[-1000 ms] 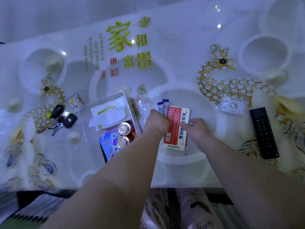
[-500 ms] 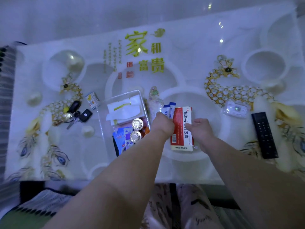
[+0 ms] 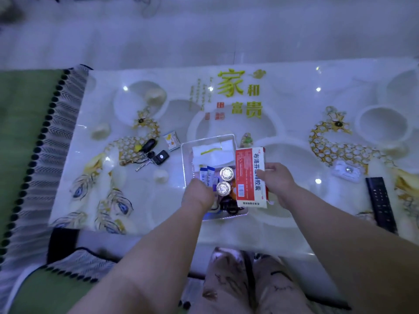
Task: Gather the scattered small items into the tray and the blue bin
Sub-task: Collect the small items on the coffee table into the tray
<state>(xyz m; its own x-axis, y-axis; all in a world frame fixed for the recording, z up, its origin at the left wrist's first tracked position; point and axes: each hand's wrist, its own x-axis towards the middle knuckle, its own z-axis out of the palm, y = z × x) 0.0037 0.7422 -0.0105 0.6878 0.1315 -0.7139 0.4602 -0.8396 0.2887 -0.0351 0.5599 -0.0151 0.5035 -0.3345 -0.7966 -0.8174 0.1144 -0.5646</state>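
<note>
A clear plastic tray (image 3: 184, 155) sits at the table's middle, holding white tissue packs, two silver-capped bottles (image 3: 227, 173) and dark items. My left hand (image 3: 199, 194) is over the tray and grips two blue-and-white sachets (image 3: 207, 175). My right hand (image 3: 275, 183) holds a red-and-white medicine box (image 3: 250, 175) at the tray's right edge. Loose on the table lie a key bunch with fobs (image 3: 152, 154), a small snack packet (image 3: 171, 140), a green-tinted wrapper (image 3: 247, 139) and a clear packet (image 3: 345, 171). No blue bin is in view.
A black remote control (image 3: 381, 205) lies at the right near the table's front edge. A green rug with a fringed border (image 3: 27, 137) covers the floor at the left. My knees (image 3: 249, 282) are under the table's front edge.
Both hands moved left: the left hand carried the blue sachets over the tray, and the right hand brought the medicine box to the tray's right edge. The view has tilted back.
</note>
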